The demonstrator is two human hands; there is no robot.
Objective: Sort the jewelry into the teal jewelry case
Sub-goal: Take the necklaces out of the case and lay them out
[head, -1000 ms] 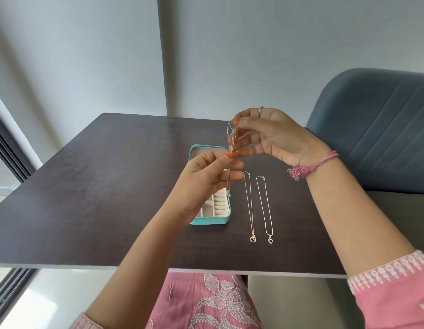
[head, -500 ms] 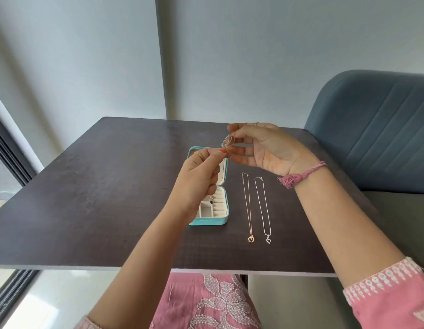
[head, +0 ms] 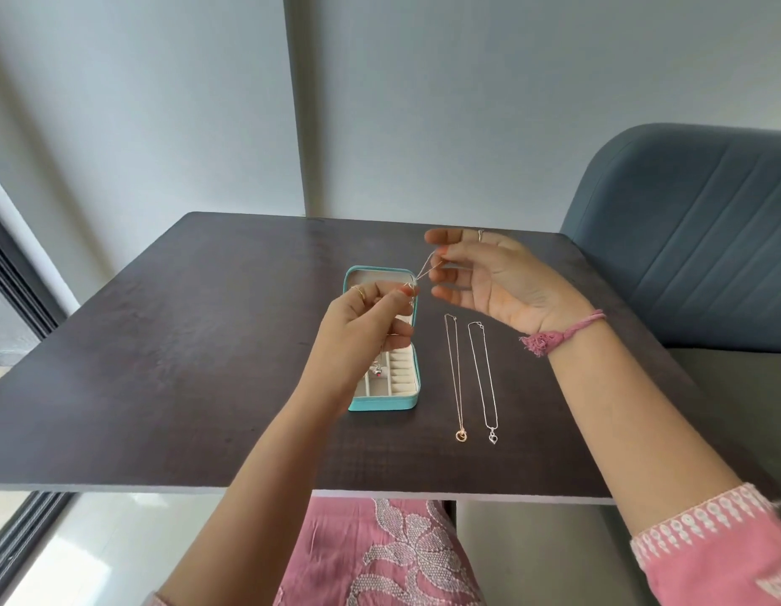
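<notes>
Both hands have dropped toward the case (head: 382,404); left hand (head: 362,338) and right hand (head: 493,282) fingers pinch a chain (head: 425,268). Next: coil it into a compartment below the fingers.

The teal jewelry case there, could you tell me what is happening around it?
A person holds a thin chain stretched between both hands above the open teal jewelry case: left hand and right hand each pinch it. Two necklaces lie on the table beside the case, not yet sorted.
</notes>
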